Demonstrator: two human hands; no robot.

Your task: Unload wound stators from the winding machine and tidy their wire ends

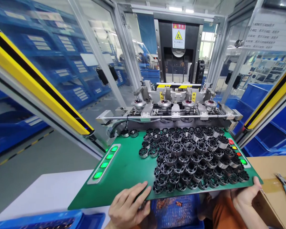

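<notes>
many silver stator rings (189, 147) with black toothed ends sit in a big pile on the green table top (131, 165), some on top of others. the left hand (130, 205) is at the front edge, bent fingers just beside the nearest rings. the right hand (246, 194) is at the front right corner, thumb up by the edge. i can't tell if either hand grips anything. green lit buttons (104, 164) glow at the left.
</notes>
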